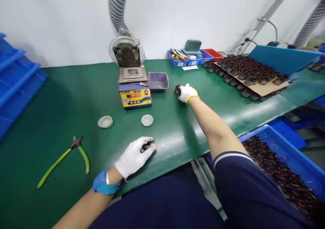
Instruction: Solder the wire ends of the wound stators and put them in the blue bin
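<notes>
Where the right hand (187, 92) reaches, a dark component (177, 89) touches it.

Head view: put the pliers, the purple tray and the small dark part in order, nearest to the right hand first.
From the right hand:
1. Small dark part: right at its fingers.
2. Purple tray: a little to its left.
3. Pliers: far over to the left, past the left hand.
</notes>
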{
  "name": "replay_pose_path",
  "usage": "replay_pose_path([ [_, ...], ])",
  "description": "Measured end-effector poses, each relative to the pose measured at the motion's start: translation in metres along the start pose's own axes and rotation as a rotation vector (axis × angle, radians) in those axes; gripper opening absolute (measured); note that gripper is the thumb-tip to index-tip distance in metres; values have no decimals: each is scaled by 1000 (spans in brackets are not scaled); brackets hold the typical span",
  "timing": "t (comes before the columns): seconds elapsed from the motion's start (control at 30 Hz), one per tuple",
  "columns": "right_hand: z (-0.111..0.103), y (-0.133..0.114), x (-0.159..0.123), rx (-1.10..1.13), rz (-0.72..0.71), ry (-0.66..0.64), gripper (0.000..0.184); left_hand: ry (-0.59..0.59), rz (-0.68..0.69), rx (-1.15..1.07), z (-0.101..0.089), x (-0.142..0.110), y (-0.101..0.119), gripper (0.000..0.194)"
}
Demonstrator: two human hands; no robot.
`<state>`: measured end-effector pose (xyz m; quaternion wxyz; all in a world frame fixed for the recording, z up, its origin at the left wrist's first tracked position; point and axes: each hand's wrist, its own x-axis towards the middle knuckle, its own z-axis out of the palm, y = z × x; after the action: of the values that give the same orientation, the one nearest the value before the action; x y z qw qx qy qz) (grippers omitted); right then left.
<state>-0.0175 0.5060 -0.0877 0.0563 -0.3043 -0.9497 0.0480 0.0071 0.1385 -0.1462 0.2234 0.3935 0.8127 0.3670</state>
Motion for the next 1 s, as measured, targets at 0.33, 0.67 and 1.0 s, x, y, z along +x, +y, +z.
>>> replay_pose_path([
  [0.33,21,-10,-127,455,-117,-72,29,60,-107,-423,6,-3,12,67],
  [0.67,-20,-48,-224,804,-572,-215,86,-151,-138,-1325,7,-16,26,65],
  [1.0,-36,-98,-186,789,-724,-308,12,-144,-88,-1238,14,-15,22,56],
])
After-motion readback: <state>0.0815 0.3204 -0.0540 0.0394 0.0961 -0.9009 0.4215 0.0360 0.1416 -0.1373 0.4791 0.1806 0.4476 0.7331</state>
